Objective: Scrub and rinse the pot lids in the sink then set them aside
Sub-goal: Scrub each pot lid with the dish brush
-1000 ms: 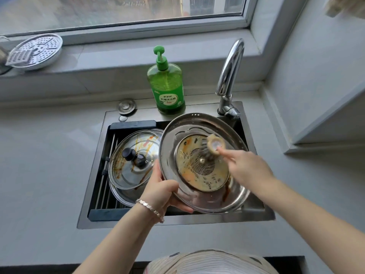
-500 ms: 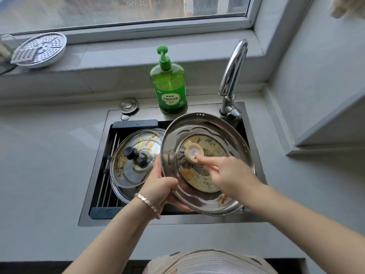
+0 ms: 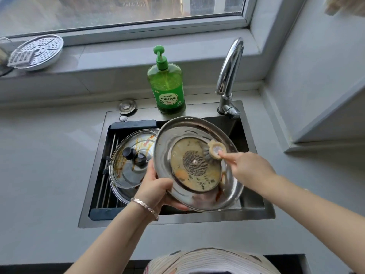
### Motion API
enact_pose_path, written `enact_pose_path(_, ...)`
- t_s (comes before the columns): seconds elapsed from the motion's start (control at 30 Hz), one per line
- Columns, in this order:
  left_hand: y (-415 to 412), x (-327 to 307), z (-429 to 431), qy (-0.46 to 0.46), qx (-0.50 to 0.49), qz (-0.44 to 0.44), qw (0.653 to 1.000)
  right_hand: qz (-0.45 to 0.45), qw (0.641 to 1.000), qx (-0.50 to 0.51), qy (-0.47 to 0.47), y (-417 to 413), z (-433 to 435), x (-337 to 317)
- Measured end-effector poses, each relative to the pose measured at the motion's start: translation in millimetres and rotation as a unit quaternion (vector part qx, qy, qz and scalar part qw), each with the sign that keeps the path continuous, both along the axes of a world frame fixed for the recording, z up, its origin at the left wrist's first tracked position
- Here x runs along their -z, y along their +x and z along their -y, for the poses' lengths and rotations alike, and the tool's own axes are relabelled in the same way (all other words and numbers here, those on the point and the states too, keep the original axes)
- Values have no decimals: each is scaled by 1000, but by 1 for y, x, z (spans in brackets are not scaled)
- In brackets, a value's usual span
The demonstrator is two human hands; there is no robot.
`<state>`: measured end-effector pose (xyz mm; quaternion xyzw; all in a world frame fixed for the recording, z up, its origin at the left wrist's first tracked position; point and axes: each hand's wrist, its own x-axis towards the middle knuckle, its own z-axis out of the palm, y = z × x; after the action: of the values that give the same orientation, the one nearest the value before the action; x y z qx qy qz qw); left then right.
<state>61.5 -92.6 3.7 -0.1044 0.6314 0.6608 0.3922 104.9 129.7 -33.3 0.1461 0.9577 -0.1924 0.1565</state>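
Observation:
A large steel pot lid [image 3: 177, 133] with a glass centre is tilted above the sink [image 3: 254, 212], its greasy, soapy underside facing me. My left hand [image 3: 156, 184] grips the lid's lower left rim. My right hand [image 3: 248, 167] holds a round tan scrub brush [image 3: 214, 152] pressed on the upper right part of the glass. Two more dirty lids [image 3: 130, 165] with black knobs lie stacked in the left half of the sink, streaked with brown sauce.
A green dish soap bottle [image 3: 166, 84] stands behind the sink, next to a chrome faucet [image 3: 229, 76]. A perforated steamer tray [image 3: 37, 52] rests on the windowsill at left. Grey counter [image 3: 39, 165] surrounds the sink; a wall [image 3: 320, 86] rises at right.
My right hand has swept the brush from the upper left of the glass centre back to its upper right. The left hand keeps the lid in much the same tilt.

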Motion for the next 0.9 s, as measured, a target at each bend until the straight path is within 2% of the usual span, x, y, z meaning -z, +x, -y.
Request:
enact_pose_path(0.07, -1, 0, 2, -3, -22, -4, 1000, 22, 999, -29, -8, 17, 5, 0)
enact_pose_path(0.17, -1, 1, -2, -15, -22, -5, 1000, 47, 992, -65, -98, 36, 23, -7)
enact_pose_path(0.27, 6, 5, -10, -30, 8, 1, 1000, 2, 983, -81, -164, 33, 40, -13)
enact_pose_path(0.47, 13, 2, -18, -12, 65, 17, 998, -102, 991, 19, -85, -16, 21, -5)
enact_pose_path(0.6, 11, 0, -15, -12, 72, 21, 997, -76, 989, 113, -59, -30, 4, 0)
enact_pose_path(0.67, 11, 3, -16, -18, 79, 16, 997, -73, 985, 129, -83, -32, 13, -2)
enact_pose_path(0.83, 9, 6, -18, 4, 63, 27, 998, -104, 984, -19, -146, -13, 74, -27)
enact_pose_path(0.9, 5, 4, -15, 2, 61, 19, 998, -115, 983, -47, -134, -11, 73, -33)
